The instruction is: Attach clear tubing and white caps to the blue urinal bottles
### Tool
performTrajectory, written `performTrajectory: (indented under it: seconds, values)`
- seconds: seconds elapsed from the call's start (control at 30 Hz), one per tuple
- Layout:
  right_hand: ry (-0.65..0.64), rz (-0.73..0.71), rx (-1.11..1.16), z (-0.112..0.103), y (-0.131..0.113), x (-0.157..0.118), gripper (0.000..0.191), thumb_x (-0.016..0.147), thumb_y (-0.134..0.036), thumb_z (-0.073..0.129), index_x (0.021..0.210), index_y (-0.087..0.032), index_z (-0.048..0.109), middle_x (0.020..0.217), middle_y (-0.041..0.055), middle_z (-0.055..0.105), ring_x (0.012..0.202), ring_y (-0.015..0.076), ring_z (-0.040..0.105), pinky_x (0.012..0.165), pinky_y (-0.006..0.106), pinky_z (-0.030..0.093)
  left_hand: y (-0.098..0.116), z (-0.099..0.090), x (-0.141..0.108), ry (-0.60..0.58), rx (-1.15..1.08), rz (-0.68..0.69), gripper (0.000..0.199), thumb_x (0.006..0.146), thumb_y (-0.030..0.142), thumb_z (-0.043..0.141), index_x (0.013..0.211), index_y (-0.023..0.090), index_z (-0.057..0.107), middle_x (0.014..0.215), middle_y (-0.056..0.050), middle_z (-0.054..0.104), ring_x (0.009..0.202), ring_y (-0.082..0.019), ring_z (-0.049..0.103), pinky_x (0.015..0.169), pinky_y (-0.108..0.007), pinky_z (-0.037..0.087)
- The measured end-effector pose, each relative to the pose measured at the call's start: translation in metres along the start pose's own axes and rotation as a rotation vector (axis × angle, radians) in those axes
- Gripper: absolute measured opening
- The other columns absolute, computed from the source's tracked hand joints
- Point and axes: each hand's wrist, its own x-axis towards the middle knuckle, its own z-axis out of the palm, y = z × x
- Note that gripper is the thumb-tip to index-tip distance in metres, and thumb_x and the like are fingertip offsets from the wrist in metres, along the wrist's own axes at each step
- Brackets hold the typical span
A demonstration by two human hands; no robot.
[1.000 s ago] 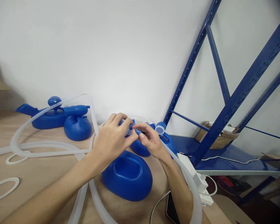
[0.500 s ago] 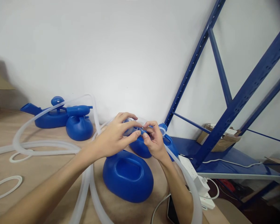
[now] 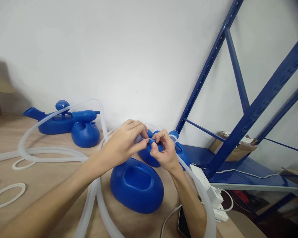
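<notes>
My left hand (image 3: 125, 140) is closed in a pinch at a translucent hose end, its fingertips almost meeting my right hand. Between the fingers of my right hand (image 3: 165, 150) is a small blue fitting (image 3: 151, 141), mostly covered by the fingertips. How far the hose and the fitting are joined is hidden. Just below both hands a large blue plastic bottle (image 3: 137, 190) lies on the table, its hollowed face upward. Behind the hands stand more blue bottles (image 3: 149, 157), partly covered by the fingers.
Translucent hoses (image 3: 49, 159) loop across the table (image 3: 62, 211). Several blue bottles (image 3: 85, 135) stand at the back left, with white rings (image 3: 8, 195) nearer. On the right are a power strip (image 3: 201, 178), a phone (image 3: 183, 221) and a blue shelf rack (image 3: 253, 105).
My left fingers, spread before, have closed into a pinch at the fitting. My right hand has stayed nearly in place, and the view has shifted slightly.
</notes>
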Motion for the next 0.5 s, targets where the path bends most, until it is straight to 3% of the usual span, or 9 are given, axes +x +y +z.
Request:
performTrajectory:
  seconds: [0.23,0.4,0.5]
  values:
    - [-0.016,-0.029,-0.078,-0.003,-0.005,0.003,0.019,0.086,-0.018,0.053,0.078,-0.025,0.038,0.072,-0.0053,0.042,0.063,0.0119,0.040,0.060,0.026,0.036,0.000,0.010,-0.003,0.076,0.056,0.046,0.010,0.098,0.020,0.059,0.088,0.020,0.059,0.099,-0.006,0.071,0.101,-0.024,0.061,0.089,-0.040,0.051]
    - [-0.069,0.000,-0.049,-0.001,-0.009,0.003,0.021,0.088,-0.020,0.054,0.075,-0.024,0.038,0.069,-0.0055,0.039,0.062,0.0124,0.037,0.061,0.027,0.034,0.003,0.012,-0.002,0.168,0.089,0.031,0.016,0.099,0.020,0.058,0.082,0.019,0.058,0.086,-0.005,0.069,0.088,-0.022,0.064,0.080,-0.037,0.052]
    - [-0.036,0.078,0.059,0.001,-0.003,0.001,0.020,0.094,-0.025,0.054,0.079,-0.024,0.042,0.072,-0.0053,0.042,0.063,0.0123,0.039,0.061,0.027,0.035,-0.001,0.003,0.000,0.089,0.020,0.031,0.014,0.100,0.029,0.060,0.093,0.018,0.065,0.105,-0.009,0.072,0.102,-0.023,0.067,0.092,-0.038,0.054]
